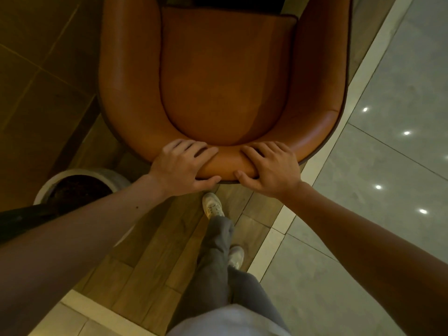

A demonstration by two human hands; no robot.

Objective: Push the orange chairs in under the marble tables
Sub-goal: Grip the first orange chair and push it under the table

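An orange leather tub chair point(225, 76) with a curved padded back fills the upper middle of the head view, seen from above and behind. My left hand point(184, 166) grips the top of the backrest left of centre, fingers over the rim and thumb behind it. My right hand point(269, 166) grips the same rim just right of centre. A dark shape point(237, 2) lies past the seat's front edge at the top; I cannot tell whether it is a table. No marble top shows.
A round grey planter point(48, 187) with dark soil stands on the floor at the left, close to the chair's back corner. Wood-look planks lie under my feet point(213, 206). A pale border strip point(363, 76) and glossy grey tiles point(388, 166) run along the right.
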